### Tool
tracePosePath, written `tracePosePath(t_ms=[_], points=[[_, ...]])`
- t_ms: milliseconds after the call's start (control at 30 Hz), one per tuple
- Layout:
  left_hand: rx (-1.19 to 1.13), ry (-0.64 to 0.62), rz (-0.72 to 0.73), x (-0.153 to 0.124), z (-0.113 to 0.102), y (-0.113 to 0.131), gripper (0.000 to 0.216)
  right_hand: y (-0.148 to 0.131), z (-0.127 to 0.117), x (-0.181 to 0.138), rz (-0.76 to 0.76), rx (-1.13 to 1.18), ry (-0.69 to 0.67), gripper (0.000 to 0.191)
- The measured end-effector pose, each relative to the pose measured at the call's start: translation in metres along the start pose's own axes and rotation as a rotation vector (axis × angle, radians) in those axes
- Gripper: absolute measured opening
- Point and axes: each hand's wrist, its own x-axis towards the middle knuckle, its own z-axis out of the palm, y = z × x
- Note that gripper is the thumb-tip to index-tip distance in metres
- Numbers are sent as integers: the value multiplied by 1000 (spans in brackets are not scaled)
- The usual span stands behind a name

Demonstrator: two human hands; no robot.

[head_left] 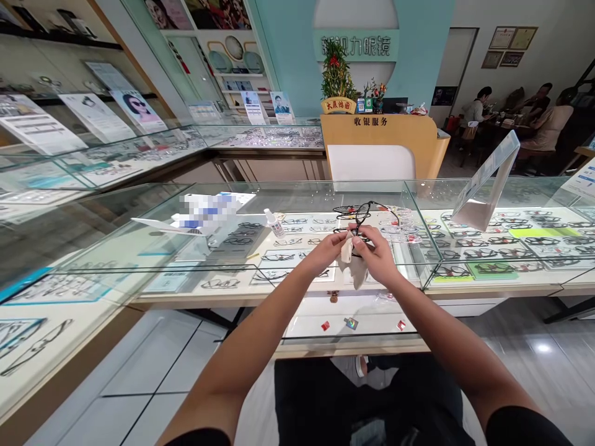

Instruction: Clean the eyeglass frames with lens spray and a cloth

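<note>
Above the glass counter, both hands are close together around one pair of dark-framed eyeglasses [364, 214]. My right hand [375, 251] grips the frame, with one temple arm stretching up and to the right. Pinched in my left hand [331, 249] is a pale cleaning cloth [357, 272], pressed to the eyeglasses and hanging below the fingers. The cloth and fingers hide part of the frame. Beyond my left hand, a small white spray bottle [274, 223] stands on the counter. More eyeglasses [349, 210] lie on the glass just behind the pair I hold.
Glass display cases [297, 192] with rows of eyeglasses surround me in front and at left. A sign stand [488, 183] rises on the right; white papers [209, 214] lie on the left. A wooden reception desk [381, 133] stands behind. People [546, 127] sit at the far right.
</note>
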Motion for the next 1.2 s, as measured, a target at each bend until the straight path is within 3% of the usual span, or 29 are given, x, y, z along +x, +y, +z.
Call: tracePosePath(t_ms=[167, 400, 567, 767, 967, 1067, 1200], points=[[-207, -116, -5, 0, -4, -5, 61, -2, -1, 3, 97, 133, -62, 64], [-299, -63, 21, 1, -1, -5, 57, 0, -3, 8, 211, 266, -123, 67], [-246, -1, 56, -1, 7, -5, 61, -1, -2, 9, 291, 347, -134, 57], [-126, 116, 141, -3, 17, -5, 66, 0, 0, 9, 284, 320, -106, 44], [6, 176, 218, -1, 16, -11, 70, 2, 2, 10, 288, 347, -45, 50], [39, 128, 196, 1, 13, -13, 74, 4, -1, 13, 347, 395, 16, 52], [-12, -33, 162, 1, 12, -9, 65, 7, -6, 15, 394, 399, 24, 57]])
